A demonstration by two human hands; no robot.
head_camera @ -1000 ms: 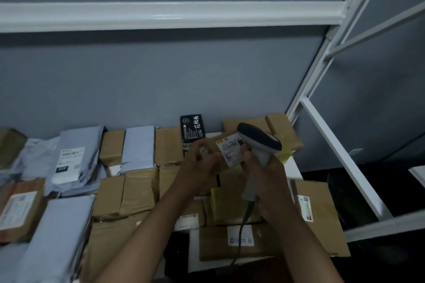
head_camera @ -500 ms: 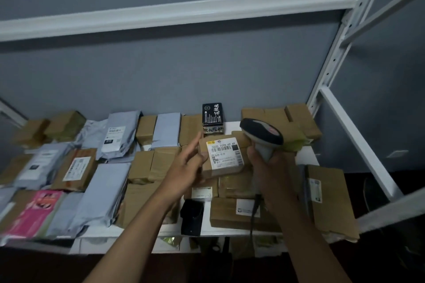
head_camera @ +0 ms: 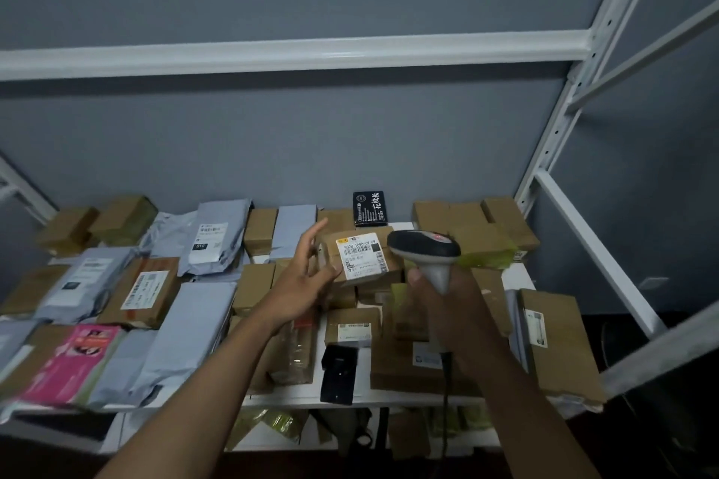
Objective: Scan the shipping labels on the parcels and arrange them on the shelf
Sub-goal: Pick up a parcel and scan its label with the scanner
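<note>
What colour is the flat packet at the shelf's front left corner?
Bright pink packet with a printed picture on it, seen in the head view, the only one.

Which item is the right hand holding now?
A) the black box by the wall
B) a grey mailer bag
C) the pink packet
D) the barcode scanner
D: the right hand grips the barcode scanner by its handle, beside the labelled small box.

From my feed the small box [head_camera: 363,261] is plain matt brown cardboard with a white paper label [head_camera: 362,256]. The scanner [head_camera: 426,251] looks like smooth plastic, dark head with a slight sheen, pale grey handle. Mailer bags [head_camera: 218,235] are crinkly grey plastic film, a bit shiny. Shelf frame [head_camera: 295,52] looks like white painted metal, glossy-ish.
</note>
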